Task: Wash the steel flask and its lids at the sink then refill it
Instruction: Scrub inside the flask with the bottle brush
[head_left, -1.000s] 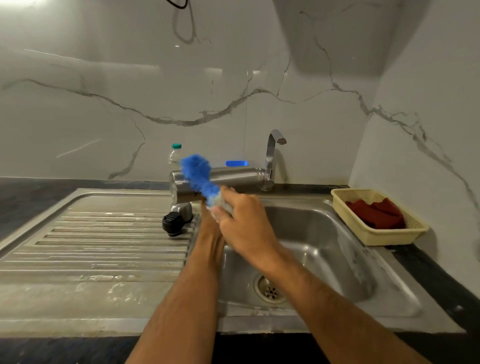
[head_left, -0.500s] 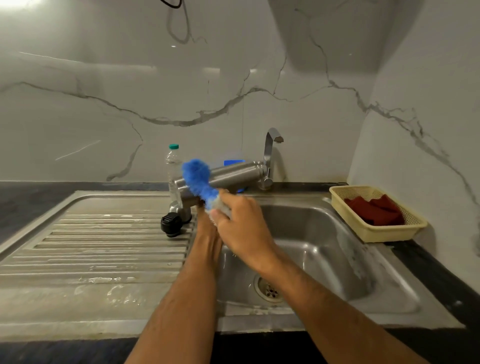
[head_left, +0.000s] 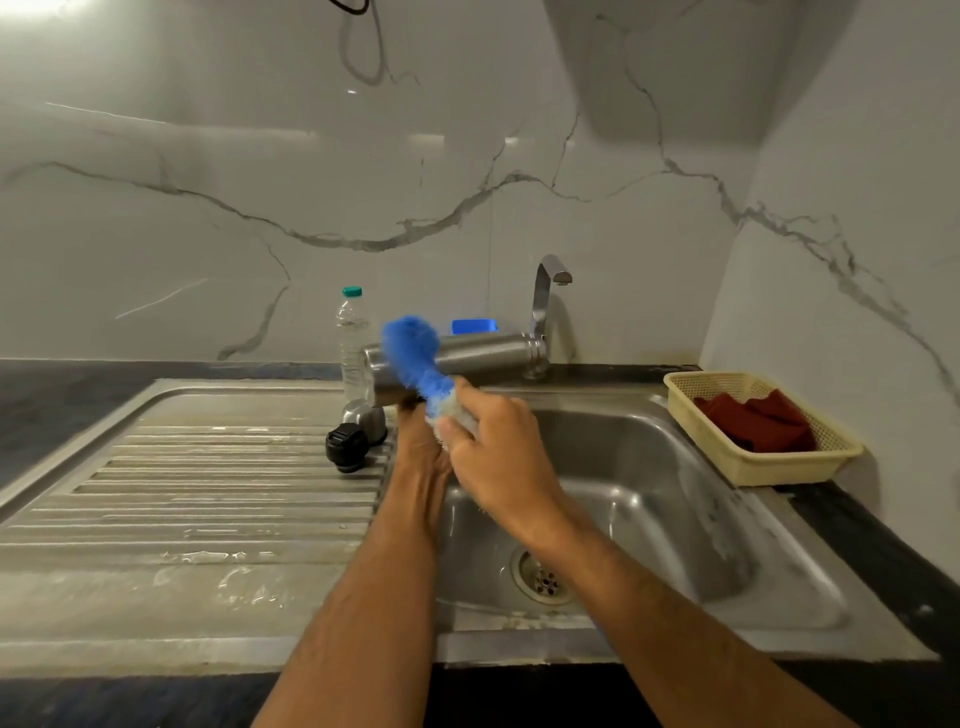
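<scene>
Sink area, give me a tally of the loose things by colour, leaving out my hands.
Blue: 2, brush, tub
Steel: 2, flask, steel cap
Black: 1, stopper lid
Clear: 1, plastic bottle
Yellow: 1, basket
Red: 1, cloth
Total: 8

A silver steel flask (head_left: 483, 353) meets a bright blue brush (head_left: 413, 358) with a pale grey-white handle, above a dull grey steel sink (head_left: 649, 467) whose draining board is ribbed in parallel ridges. A black lid (head_left: 346, 447) and a silver lid (head_left: 363, 418) lie there. White marble walls (head_left: 260, 182) carry grey veins. A cream basket (head_left: 769, 465) of fine mesh holds dark red cloth (head_left: 753, 423); a clear bottle (head_left: 352, 338) wears a teal cap.
</scene>
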